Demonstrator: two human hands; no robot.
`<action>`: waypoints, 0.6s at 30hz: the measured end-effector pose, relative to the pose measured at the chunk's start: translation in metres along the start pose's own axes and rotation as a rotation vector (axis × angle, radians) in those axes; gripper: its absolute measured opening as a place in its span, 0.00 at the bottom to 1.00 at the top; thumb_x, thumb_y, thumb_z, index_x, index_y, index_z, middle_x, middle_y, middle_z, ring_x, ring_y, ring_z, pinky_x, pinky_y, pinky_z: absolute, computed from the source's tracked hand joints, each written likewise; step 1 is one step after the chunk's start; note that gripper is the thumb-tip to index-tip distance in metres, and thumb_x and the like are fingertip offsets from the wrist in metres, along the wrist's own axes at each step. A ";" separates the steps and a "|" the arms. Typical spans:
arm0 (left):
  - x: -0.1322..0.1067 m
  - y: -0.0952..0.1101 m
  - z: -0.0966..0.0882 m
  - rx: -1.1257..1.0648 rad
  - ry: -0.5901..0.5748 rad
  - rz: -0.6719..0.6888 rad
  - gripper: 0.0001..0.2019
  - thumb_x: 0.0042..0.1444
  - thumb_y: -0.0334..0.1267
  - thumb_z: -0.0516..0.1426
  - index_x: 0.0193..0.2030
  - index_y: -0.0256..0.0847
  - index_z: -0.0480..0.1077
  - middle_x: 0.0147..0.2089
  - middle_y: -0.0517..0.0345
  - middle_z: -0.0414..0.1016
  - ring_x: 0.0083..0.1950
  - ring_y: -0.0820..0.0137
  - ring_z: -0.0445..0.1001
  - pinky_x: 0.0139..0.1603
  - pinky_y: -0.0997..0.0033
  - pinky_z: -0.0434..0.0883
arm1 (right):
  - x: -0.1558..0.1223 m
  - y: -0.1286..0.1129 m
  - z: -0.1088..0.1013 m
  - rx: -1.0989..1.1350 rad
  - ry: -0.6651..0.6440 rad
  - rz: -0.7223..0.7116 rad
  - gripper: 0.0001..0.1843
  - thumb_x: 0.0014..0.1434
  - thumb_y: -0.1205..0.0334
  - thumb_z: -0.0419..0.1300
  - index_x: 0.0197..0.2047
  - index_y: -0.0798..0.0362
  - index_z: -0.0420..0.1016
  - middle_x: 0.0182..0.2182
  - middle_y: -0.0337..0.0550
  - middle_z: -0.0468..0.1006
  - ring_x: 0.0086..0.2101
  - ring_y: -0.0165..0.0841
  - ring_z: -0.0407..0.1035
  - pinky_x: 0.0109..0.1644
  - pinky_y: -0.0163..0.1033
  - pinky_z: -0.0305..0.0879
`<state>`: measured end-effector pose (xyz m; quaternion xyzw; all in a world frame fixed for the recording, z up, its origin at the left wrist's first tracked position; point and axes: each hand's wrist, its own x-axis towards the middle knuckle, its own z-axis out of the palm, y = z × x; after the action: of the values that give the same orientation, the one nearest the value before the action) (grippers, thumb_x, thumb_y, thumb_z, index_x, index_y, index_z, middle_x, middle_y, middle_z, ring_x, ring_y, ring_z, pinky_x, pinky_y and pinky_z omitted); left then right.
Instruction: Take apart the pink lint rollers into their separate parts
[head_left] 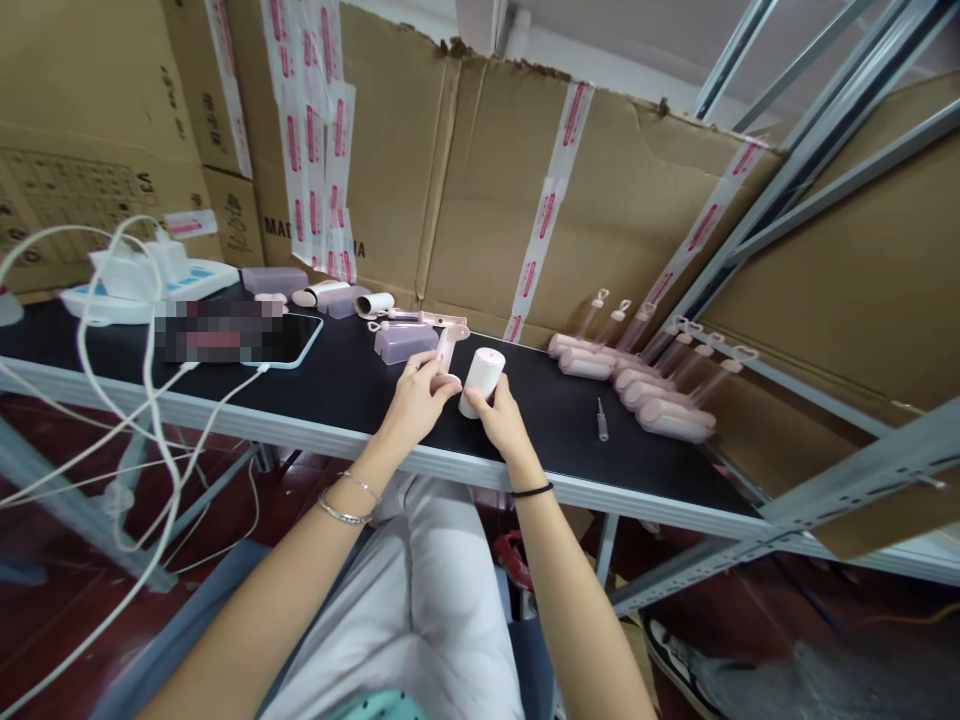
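Near the front of the black table, my right hand (pixel 495 405) is closed around a white cylinder (pixel 484 372) with a pale pink end facing up. Just left of it, my left hand (pixel 420 395) grips a pale pink plastic part (pixel 447 350) that has a long flat arm and a rounded foot. The two pieces are close together; whether they touch is hard to tell. Behind my left hand lies a translucent purple block-shaped piece (pixel 405 343), with slim pink parts on and beside it. A hollow white tube (pixel 375 304) rests farther back.
Several pink cylinders with loop-topped stems (pixel 667 410) lie at the right, near a small clear-handled screwdriver (pixel 602 420). A phone (pixel 289 340), white power strip (pixel 150 290) and looping cables occupy the left. Cardboard (pixel 480 180) walls the back; a metal rack (pixel 810 150) stands right.
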<state>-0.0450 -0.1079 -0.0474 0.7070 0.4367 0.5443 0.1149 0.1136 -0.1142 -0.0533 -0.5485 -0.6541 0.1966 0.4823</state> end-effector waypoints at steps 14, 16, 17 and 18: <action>-0.004 0.009 -0.002 -0.104 -0.013 0.277 0.02 0.51 0.32 0.58 0.28 0.36 0.70 0.56 0.49 0.63 0.48 0.67 0.71 0.48 0.64 0.73 | -0.005 -0.010 0.000 0.470 -0.057 -0.044 0.22 0.54 0.44 0.54 0.46 0.49 0.60 0.31 0.37 0.68 0.24 0.28 0.65 0.20 0.33 0.64; -0.005 0.011 -0.002 -0.095 -0.041 0.378 0.02 0.52 0.31 0.58 0.29 0.36 0.70 0.57 0.49 0.62 0.44 0.70 0.72 0.49 0.63 0.73 | -0.006 -0.012 0.000 0.510 -0.045 -0.040 0.21 0.55 0.43 0.54 0.43 0.50 0.60 0.27 0.35 0.66 0.21 0.27 0.64 0.17 0.32 0.62; -0.006 0.011 -0.003 -0.092 -0.048 0.416 0.02 0.52 0.31 0.58 0.29 0.36 0.70 0.57 0.49 0.61 0.42 0.71 0.73 0.49 0.62 0.73 | -0.006 -0.012 0.000 0.537 -0.029 -0.039 0.21 0.55 0.43 0.53 0.42 0.50 0.60 0.26 0.35 0.66 0.20 0.27 0.63 0.17 0.32 0.62; -0.006 0.012 -0.003 -0.094 -0.054 0.446 0.02 0.53 0.31 0.57 0.30 0.36 0.69 0.58 0.48 0.61 0.40 0.73 0.73 0.48 0.62 0.73 | -0.005 -0.012 0.000 0.566 -0.014 -0.039 0.20 0.55 0.42 0.53 0.41 0.50 0.60 0.25 0.34 0.65 0.19 0.26 0.63 0.17 0.33 0.62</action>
<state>-0.0415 -0.1205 -0.0430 0.7942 0.2405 0.5569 0.0361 0.1073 -0.1228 -0.0463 -0.3780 -0.5871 0.3660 0.6153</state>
